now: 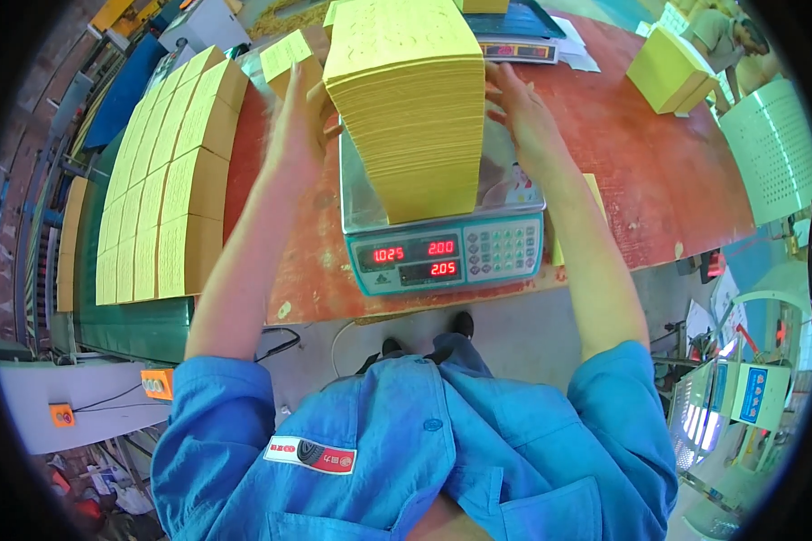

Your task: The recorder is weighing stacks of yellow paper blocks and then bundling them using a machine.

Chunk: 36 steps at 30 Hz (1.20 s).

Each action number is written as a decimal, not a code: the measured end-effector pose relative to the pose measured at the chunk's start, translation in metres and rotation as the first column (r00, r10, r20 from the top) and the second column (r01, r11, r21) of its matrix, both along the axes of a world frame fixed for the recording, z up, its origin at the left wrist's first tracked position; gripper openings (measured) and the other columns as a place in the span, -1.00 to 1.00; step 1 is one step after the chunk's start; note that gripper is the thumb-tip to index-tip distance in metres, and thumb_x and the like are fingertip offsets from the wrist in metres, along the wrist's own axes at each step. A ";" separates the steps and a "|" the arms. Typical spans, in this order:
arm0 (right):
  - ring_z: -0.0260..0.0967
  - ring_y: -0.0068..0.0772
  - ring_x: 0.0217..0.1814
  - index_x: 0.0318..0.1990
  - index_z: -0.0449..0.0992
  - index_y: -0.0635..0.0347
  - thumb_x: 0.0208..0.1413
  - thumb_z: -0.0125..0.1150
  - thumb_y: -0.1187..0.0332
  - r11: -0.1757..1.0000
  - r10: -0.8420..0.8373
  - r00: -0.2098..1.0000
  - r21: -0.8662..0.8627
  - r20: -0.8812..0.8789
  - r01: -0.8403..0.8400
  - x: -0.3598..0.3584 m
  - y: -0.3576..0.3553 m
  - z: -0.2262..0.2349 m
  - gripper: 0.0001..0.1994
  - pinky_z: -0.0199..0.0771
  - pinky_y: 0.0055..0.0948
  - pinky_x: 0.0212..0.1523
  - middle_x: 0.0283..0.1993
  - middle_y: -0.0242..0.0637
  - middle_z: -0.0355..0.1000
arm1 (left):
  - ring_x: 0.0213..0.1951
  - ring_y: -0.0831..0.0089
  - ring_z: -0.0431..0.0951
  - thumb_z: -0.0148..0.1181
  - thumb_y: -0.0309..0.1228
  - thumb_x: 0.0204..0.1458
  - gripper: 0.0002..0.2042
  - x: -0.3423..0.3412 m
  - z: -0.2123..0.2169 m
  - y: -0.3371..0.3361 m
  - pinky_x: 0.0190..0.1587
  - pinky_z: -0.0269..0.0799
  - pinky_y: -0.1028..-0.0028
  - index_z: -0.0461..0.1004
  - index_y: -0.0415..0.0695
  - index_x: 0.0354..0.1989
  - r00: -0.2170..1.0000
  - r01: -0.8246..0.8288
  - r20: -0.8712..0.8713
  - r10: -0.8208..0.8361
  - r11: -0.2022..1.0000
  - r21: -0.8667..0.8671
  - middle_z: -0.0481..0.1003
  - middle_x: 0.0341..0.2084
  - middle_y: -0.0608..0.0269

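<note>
A tall stack of yellow paper sheets (410, 117) stands upright on the steel pan of a teal-and-white digital scale (444, 256), whose red display is lit. My left hand (301, 124) is at the stack's left side, fingers spread and palm turned toward it. On the opposite side my right hand (523, 106) is held likewise, its fingers apart close to the stack's edge. Whether any fingertip touches the paper I cannot tell. Just beyond my left hand, a smaller yellow paper block (287, 59) sits on the red table.
Rows of yellow paper blocks (158, 194) fill the left side, on a green surface. The red table (645, 153) carries another yellow block (663, 70) at the far right. A second scale (514, 47) stands behind the stack. A person (726, 41) is at the upper right, beside a perforated pale-green chair (776, 149).
</note>
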State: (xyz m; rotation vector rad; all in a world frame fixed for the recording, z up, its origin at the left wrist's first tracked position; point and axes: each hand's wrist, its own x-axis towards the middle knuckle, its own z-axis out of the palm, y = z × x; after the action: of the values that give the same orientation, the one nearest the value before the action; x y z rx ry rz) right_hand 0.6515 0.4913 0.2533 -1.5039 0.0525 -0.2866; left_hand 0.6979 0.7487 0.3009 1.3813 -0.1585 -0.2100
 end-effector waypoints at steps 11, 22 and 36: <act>0.20 -0.39 0.24 0.34 0.23 0.10 0.21 -0.15 -0.29 0.919 0.205 0.978 0.351 -0.034 -0.181 0.064 0.025 -0.030 -0.25 0.19 -0.43 0.22 0.25 -0.22 0.29 | 0.08 0.36 0.44 -0.05 0.00 0.24 -0.44 0.011 -0.073 -0.048 0.00 0.46 0.34 0.25 -0.16 0.25 0.997 -0.025 -0.076 -0.004 0.925 -0.380 0.42 0.07 0.20; 0.18 -0.27 0.37 0.26 0.28 0.39 0.35 -0.13 0.23 0.810 -0.437 0.899 -0.419 0.035 0.410 -0.098 -0.251 -0.119 -0.54 0.14 -0.34 0.35 0.31 -0.09 0.27 | 0.36 0.13 0.11 -0.14 -0.06 0.27 -0.40 -0.125 -0.201 0.179 0.36 -0.03 0.22 0.13 -0.22 0.35 0.704 -0.705 0.542 0.459 0.360 0.612 0.10 0.34 -0.10; 0.29 -0.09 0.27 0.12 0.43 0.24 0.21 0.02 0.34 0.093 -0.401 0.903 -0.973 0.157 0.210 -0.173 -0.249 -0.172 -0.65 0.25 -0.20 0.27 0.20 -0.07 0.37 | 0.42 0.20 -0.02 -0.16 -0.08 0.22 -0.42 -0.175 -0.231 0.196 0.39 -0.25 0.03 0.16 -0.11 0.36 0.868 -0.473 0.491 0.066 -0.185 0.861 0.08 0.39 0.11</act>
State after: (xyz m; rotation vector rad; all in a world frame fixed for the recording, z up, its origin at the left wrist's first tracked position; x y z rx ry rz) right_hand 0.4790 0.2426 0.0812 -2.9169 0.3897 -0.6326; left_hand 0.5228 0.9449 0.0697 3.0722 0.1813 0.4304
